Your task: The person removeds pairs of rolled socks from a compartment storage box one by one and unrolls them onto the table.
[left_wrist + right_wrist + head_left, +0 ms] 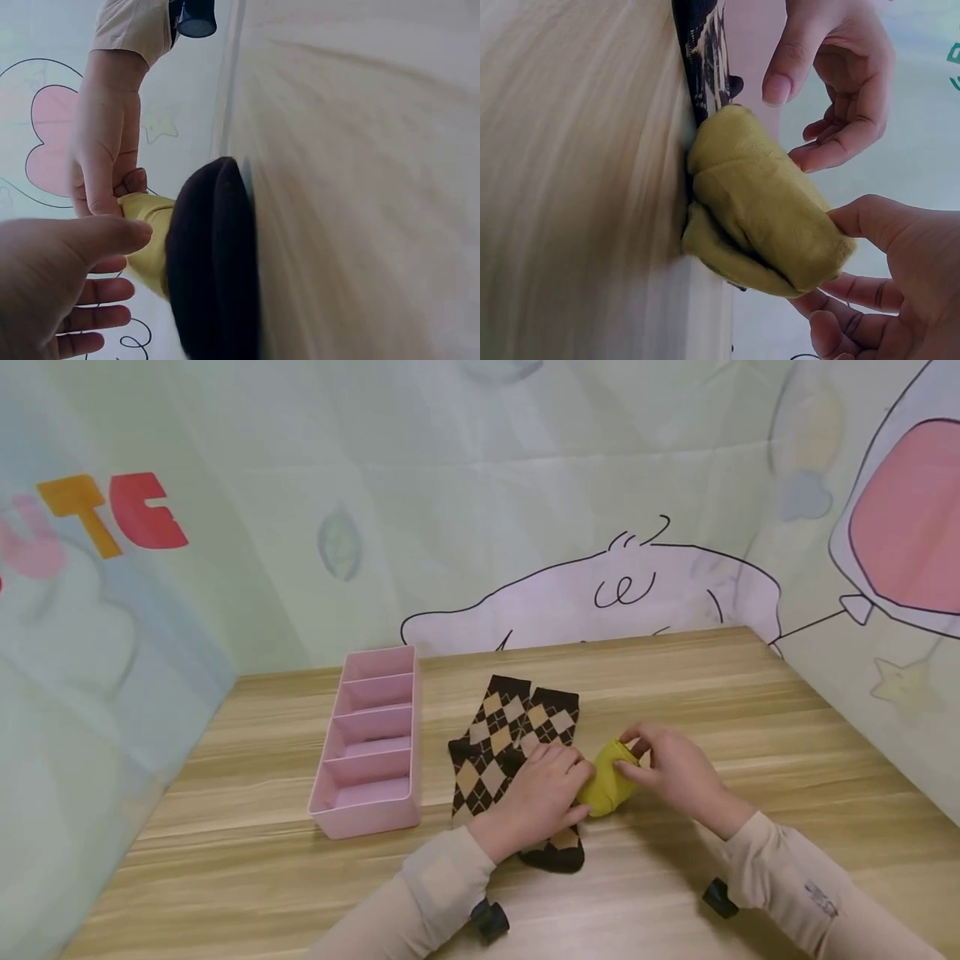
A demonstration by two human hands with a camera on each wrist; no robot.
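A rolled yellow sock (609,785) (761,199) stands on the table by the patterned pair. My right hand (678,772) (919,277) pinches one end of the roll between thumb and fingers. Beside its other end is my left hand (534,802) (855,82), fingers loosely bent, an index fingertip right at the yellow cloth. Under that hand lie black socks with tan and beige diamonds (495,718), flat and side by side, partly covered by the left hand and wrist. Their dark toe (214,262) hides part of the yellow roll in the left wrist view.
To the left stands a pink box (375,828) with several compartments in a row. The wood-grain table (255,777) meets printed cloth walls (375,527) at the back and sides. Black devices (491,920) hang at both wrists.
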